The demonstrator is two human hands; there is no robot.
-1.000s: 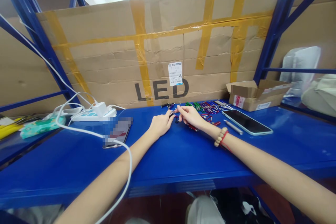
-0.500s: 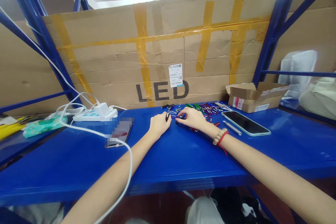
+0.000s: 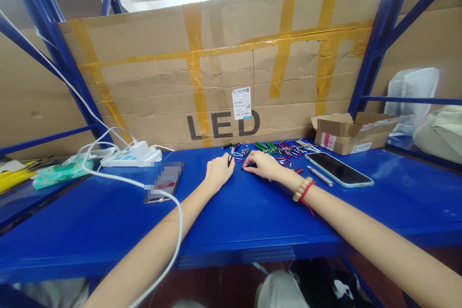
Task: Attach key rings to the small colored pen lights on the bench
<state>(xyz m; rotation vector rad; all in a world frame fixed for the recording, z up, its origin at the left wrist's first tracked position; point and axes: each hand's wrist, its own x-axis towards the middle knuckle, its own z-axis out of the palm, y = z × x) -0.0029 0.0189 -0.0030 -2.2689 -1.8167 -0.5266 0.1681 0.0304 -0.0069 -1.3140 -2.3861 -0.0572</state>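
My left hand (image 3: 218, 173) rests on the blue tabletop, its fingers closed around a slim black piece with a shiny metal end (image 3: 230, 159). Just to the right, my right hand (image 3: 265, 165) has thumb and fingers pinched together low over the table. A small dark piece (image 3: 244, 169) shows at those fingertips; its kind is too small to make out. Behind and beside my right hand lies a spread of thin metallic pieces (image 3: 285, 148) in green, red, purple and silver. Several tiny silver bits (image 3: 245, 147) and a black piece (image 3: 227, 146) lie beyond my left hand.
A phone (image 3: 339, 169) and a grey pen-like stick (image 3: 320, 176) lie right of my hand, with an open cardboard box (image 3: 352, 134) behind. On the left are a dark phone-like slab (image 3: 168, 180), a power strip (image 3: 122, 158) and a white cable (image 3: 179, 231) crossing my left forearm.
My right hand's fingertips have shifted slightly, and a thin bluish-purple piece by them now shows differently. My left hand stays in place with the black piece.
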